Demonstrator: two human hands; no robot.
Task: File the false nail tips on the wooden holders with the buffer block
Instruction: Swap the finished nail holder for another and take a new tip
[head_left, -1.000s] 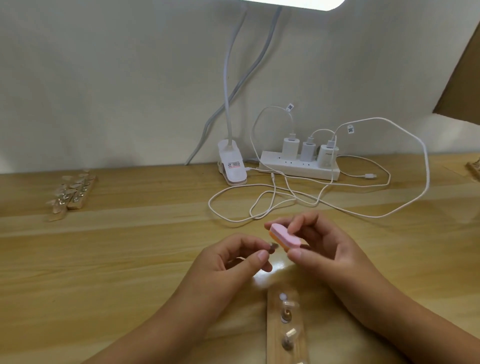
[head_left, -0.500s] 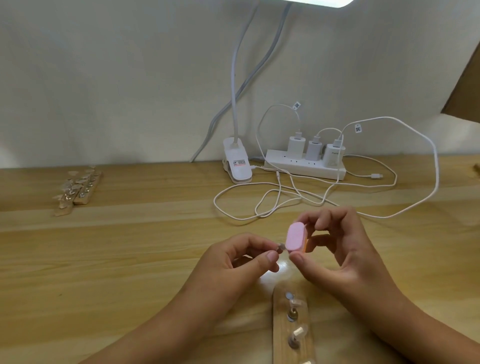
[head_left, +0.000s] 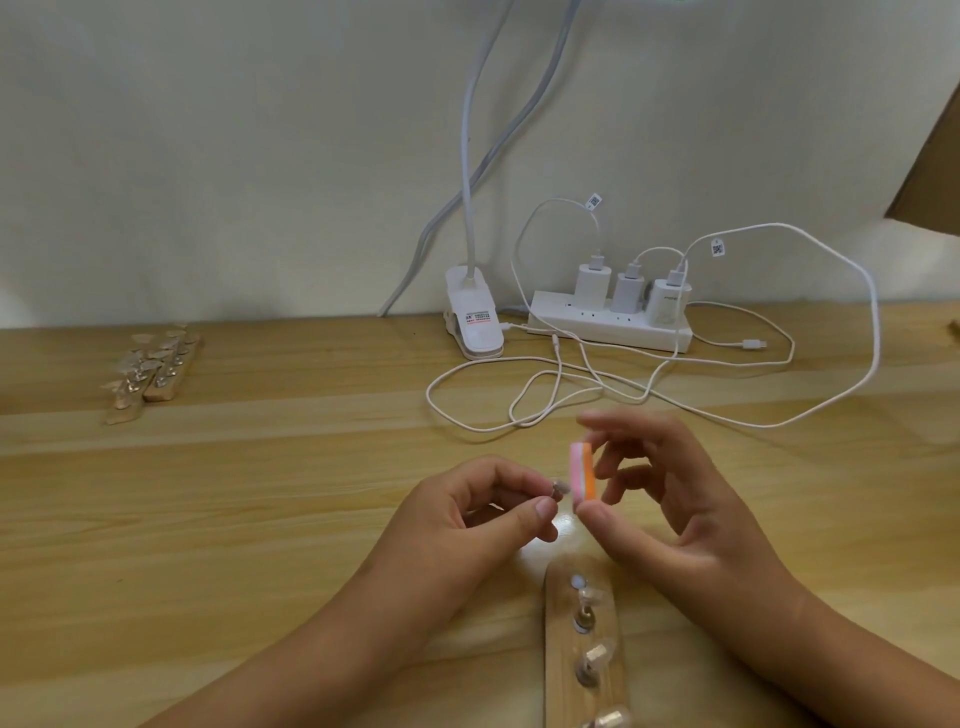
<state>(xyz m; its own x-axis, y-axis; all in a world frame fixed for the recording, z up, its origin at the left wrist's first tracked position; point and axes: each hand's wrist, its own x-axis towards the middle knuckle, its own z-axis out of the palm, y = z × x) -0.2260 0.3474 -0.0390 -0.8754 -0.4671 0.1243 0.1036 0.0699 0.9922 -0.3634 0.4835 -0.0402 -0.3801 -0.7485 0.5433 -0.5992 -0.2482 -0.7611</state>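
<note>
My left hand (head_left: 467, 514) pinches a small clear nail tip (head_left: 560, 488) on its metal stand between thumb and fingers, above the table. My right hand (head_left: 670, 499) holds the pink and orange buffer block (head_left: 582, 472) upright between thumb and fingertips, its pink face against the nail tip. Below my hands a wooden holder (head_left: 558, 660) lies on the table with several nail tips (head_left: 592, 657) on stands and one bare magnet spot at its far end.
Two more wooden holders (head_left: 156, 374) with nail tips lie at the far left of the wooden table (head_left: 234, 519). A white power strip (head_left: 608, 322) with chargers, looping white cables (head_left: 571, 395) and a lamp clamp (head_left: 475, 322) sit at the back by the wall.
My right hand has turned the buffer block from flat to upright and brought its pink face against the nail tip. My left hand has stayed nearly still.
</note>
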